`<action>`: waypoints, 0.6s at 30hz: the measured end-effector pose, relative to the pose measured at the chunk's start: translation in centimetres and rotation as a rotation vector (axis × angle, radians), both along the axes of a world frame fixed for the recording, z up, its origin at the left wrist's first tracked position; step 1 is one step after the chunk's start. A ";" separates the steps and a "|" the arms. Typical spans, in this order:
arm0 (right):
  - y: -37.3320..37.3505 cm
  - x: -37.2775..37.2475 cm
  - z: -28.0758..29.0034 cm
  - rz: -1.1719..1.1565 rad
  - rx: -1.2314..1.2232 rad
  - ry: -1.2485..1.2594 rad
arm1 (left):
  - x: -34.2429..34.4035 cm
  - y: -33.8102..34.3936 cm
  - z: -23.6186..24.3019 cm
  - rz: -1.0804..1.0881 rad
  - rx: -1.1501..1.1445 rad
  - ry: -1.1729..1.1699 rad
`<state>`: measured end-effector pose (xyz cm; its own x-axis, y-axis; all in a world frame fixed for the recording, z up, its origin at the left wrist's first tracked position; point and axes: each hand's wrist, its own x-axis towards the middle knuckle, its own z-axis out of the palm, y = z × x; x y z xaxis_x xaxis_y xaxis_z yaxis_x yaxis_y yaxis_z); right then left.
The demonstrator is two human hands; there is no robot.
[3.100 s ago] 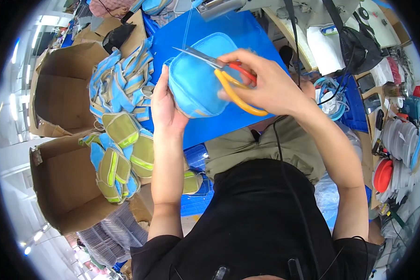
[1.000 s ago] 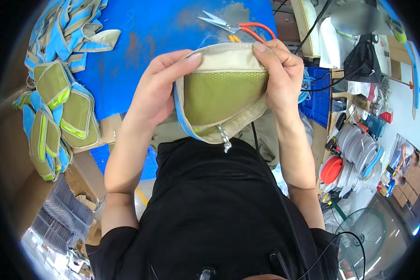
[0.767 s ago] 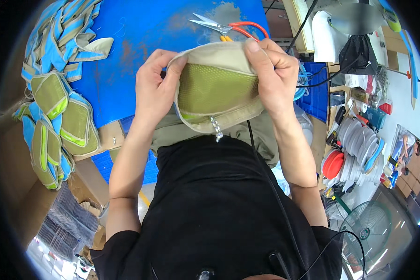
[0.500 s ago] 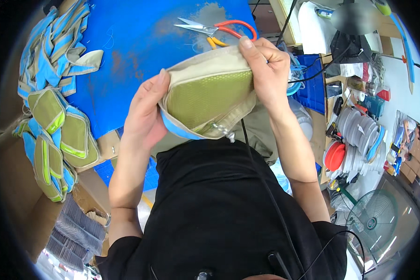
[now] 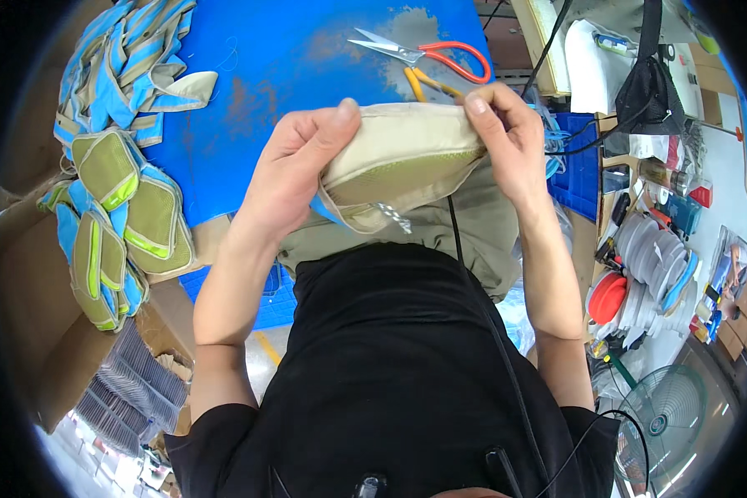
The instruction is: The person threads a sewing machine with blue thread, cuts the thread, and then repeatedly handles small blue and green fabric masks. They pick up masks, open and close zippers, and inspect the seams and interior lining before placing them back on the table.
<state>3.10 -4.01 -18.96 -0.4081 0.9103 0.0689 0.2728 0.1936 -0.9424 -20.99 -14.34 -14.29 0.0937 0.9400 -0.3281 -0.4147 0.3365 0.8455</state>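
Observation:
Between my hands, over my lap, is a sewn fabric pouch (image 5: pixel 407 133) with a beige band, an olive mesh panel and a bit of blue at its left edge. My left hand (image 5: pixel 295 166) pinches its left end, thumb on top. My right hand (image 5: pixel 510 145) grips the right end the same way, its fingers behind the cloth. A short grey-white twisted cord (image 5: pixel 396 217) dangles from the pouch's lower side. Just beyond my right hand, red-handled scissors (image 5: pixel 456 56) lie with blades parted, beside a tool with yellow-orange handles (image 5: pixel 427 81).
On the blue table (image 5: pixel 266 100), blue-and-beige fabric strips (image 5: pixel 133 66) are heaped at the far left. Several green mesh pouches (image 5: pixel 153 220) pile at its left edge. Grey stacked pieces (image 5: pixel 141 382) sit in a cardboard box below. Rolls of white webbing (image 5: pixel 651 249) and a fan (image 5: pixel 660 423) stand at right.
The pouch has tipped, so its beige band faces up more and less of the mesh shows. My left hand has shifted right along with it, thumb now further over the edge.

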 end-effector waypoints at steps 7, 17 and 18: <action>-1.2 -4.1 6.8 0.282 0.005 -0.127 | 1.3 3.0 -0.4 0.043 0.534 0.917; -1.7 -3.3 2.8 0.080 -0.266 0.288 | 2.1 0.3 -4.4 0.318 0.520 1.228; -1.8 -3.3 2.7 0.089 -0.278 0.297 | 2.0 0.4 -4.7 0.327 0.511 1.240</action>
<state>-0.19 -5.78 -16.28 -0.4856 0.8729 -0.0482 -0.0254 -0.0692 -0.9973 -18.95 -13.94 -18.99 -0.2501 0.9023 0.3512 0.6939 -0.0860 0.7150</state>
